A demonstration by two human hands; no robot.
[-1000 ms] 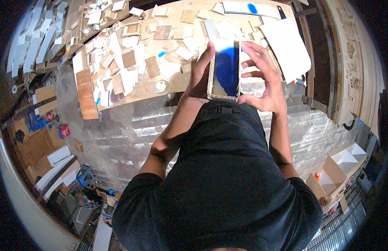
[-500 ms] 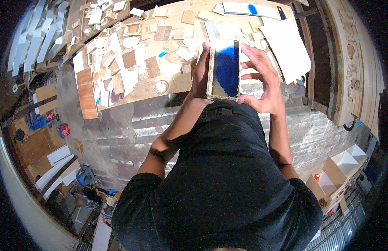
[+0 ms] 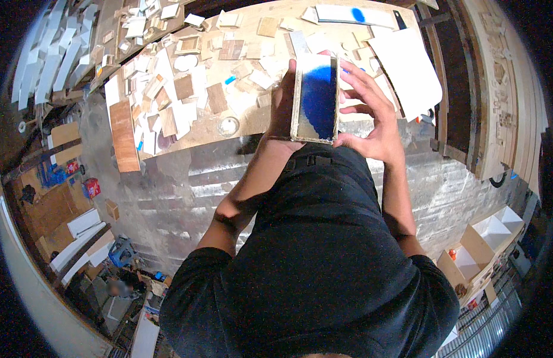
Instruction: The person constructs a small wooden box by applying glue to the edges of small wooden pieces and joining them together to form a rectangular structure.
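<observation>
Above the near edge of the worktable, a narrow rectangular wooden box (image 3: 316,101) is held up in front of my waist. It has a raised, rough-edged rim and a large deep-blue patch on its inner face. My left hand (image 3: 282,113) is wrapped along its left side, the fingers partly hidden behind it. On the right side, my right hand (image 3: 375,113) curves around the edge, with its thumb at the lower corner and its fingertips near the upper part of the rim.
Wood offcuts (image 3: 184,86) and small blocks litter the left and middle of the worktable (image 3: 252,122). At the right lies a white panel (image 3: 407,71); a white strip (image 3: 354,14) with a blue spot lies at the back. Open wooden boxes (image 3: 476,247) stand on the floor at right.
The box has shifted slightly left with both hands still on it. Its tilt looks nearly the same.
</observation>
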